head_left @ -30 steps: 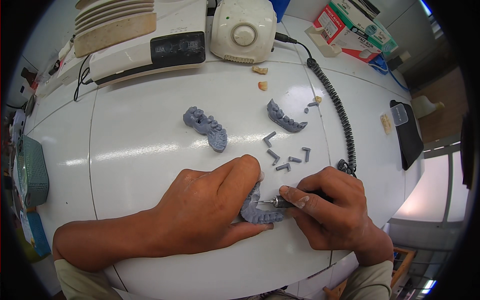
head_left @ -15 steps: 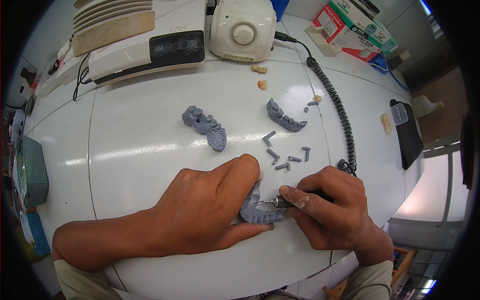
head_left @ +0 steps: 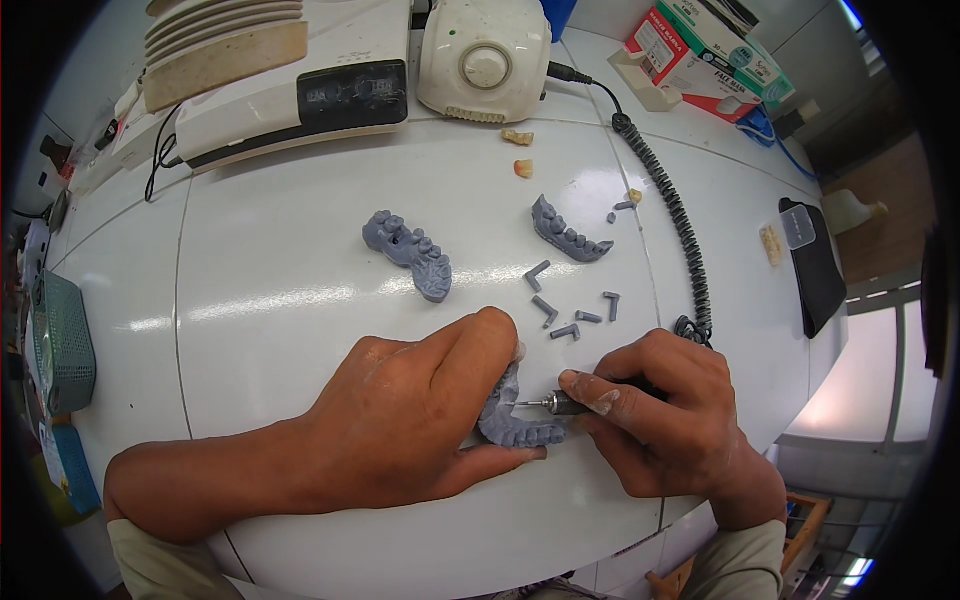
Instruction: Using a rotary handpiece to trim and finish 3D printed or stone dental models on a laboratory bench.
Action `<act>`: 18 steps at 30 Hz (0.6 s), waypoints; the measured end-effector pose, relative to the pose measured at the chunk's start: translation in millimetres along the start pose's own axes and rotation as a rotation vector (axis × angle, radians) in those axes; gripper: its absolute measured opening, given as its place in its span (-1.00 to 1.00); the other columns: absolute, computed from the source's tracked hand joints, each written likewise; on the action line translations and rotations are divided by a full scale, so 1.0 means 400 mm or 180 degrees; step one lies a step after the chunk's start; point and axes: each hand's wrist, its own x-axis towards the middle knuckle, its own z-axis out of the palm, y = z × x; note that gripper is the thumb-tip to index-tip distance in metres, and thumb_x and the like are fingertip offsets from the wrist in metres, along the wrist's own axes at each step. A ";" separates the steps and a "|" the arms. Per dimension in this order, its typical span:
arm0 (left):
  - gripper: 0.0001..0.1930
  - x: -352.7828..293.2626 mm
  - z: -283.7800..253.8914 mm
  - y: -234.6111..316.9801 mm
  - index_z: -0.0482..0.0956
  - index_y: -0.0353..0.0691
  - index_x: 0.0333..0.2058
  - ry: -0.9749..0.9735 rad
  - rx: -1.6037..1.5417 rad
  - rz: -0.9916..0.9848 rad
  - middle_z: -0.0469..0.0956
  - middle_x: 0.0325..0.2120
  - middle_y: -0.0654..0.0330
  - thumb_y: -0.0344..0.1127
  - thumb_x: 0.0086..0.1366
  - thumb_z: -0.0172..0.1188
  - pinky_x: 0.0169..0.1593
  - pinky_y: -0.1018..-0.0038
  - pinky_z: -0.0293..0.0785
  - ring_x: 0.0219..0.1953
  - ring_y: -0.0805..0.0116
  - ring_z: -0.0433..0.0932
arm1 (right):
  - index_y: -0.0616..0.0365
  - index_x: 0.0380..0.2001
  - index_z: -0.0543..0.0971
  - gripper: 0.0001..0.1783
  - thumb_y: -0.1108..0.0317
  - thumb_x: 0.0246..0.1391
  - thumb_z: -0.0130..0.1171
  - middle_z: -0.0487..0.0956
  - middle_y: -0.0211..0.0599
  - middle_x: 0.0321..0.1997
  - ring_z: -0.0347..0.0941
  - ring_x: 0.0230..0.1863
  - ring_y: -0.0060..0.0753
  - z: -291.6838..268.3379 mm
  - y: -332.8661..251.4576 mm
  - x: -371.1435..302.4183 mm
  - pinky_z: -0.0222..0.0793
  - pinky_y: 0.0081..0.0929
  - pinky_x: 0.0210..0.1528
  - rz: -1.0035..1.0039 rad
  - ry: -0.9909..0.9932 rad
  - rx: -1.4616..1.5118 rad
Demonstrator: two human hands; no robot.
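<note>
My left hand (head_left: 420,400) is closed around a grey dental model (head_left: 520,432), an arch with teeth along its lower edge; the fingers and thumb cover its left part. From the right, my right hand (head_left: 665,415) grips a rotary handpiece (head_left: 562,403) like a pen. Its thin metal bur reaches the inner curve of the model and seems to touch it. Beyond my hands lie two more grey dental models, one at left (head_left: 412,254) and one at right (head_left: 570,232). Several small grey L-shaped pieces (head_left: 546,311) are scattered just past the handpiece.
At the back stand a cream control box (head_left: 484,60) with a dial and a white device (head_left: 290,90) with a dark panel. A coiled black cord (head_left: 672,190) runs down the right side. Mask boxes (head_left: 705,60), a black pouch (head_left: 820,270) and a green basket (head_left: 65,340) line the edges.
Both hands, the model and the handpiece hold nearly the same place. The whole view has shifted very slightly.
</note>
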 end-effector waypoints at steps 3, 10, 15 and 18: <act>-0.22 0.001 0.000 -0.001 0.49 -0.41 0.04 0.0004 0.0002 0.0024 0.59 -0.35 0.14 0.02 0.14 0.78 -0.38 0.44 0.66 -0.42 0.36 0.70 | 0.10 -0.01 0.84 -0.53 0.53 -0.07 0.60 0.61 -0.37 -0.32 0.52 -0.41 -0.42 0.001 0.000 -0.001 0.31 -0.38 -0.47 0.0050 0.0041 -0.0052; -0.22 0.001 0.001 -0.004 0.50 -0.41 0.03 0.0037 0.0000 0.0044 0.59 -0.37 0.15 0.02 0.14 0.78 -0.39 0.44 0.65 -0.43 0.37 0.70 | 0.09 0.00 0.84 -0.53 0.53 -0.07 0.60 0.61 -0.38 -0.32 0.52 -0.41 -0.43 -0.001 0.001 0.000 0.30 -0.39 -0.48 0.0023 -0.0007 -0.0028; -0.22 0.002 -0.001 -0.001 0.50 -0.41 0.03 -0.0014 0.0007 -0.0006 0.60 -0.37 0.16 0.02 0.14 0.78 -0.38 0.44 0.66 -0.42 0.37 0.70 | 0.09 0.00 0.84 -0.53 0.52 -0.07 0.61 0.60 -0.37 -0.32 0.52 -0.41 -0.43 0.002 0.001 -0.002 0.31 -0.39 -0.48 0.0025 0.0005 -0.0066; -0.22 0.002 0.001 -0.001 0.50 -0.41 0.03 -0.0007 0.0006 -0.0010 0.60 -0.37 0.16 0.02 0.14 0.78 -0.38 0.44 0.66 -0.42 0.36 0.70 | 0.09 0.01 0.84 -0.52 0.52 -0.07 0.61 0.60 -0.37 -0.32 0.52 -0.41 -0.43 0.001 0.002 -0.001 0.31 -0.38 -0.48 0.0003 -0.0026 -0.0018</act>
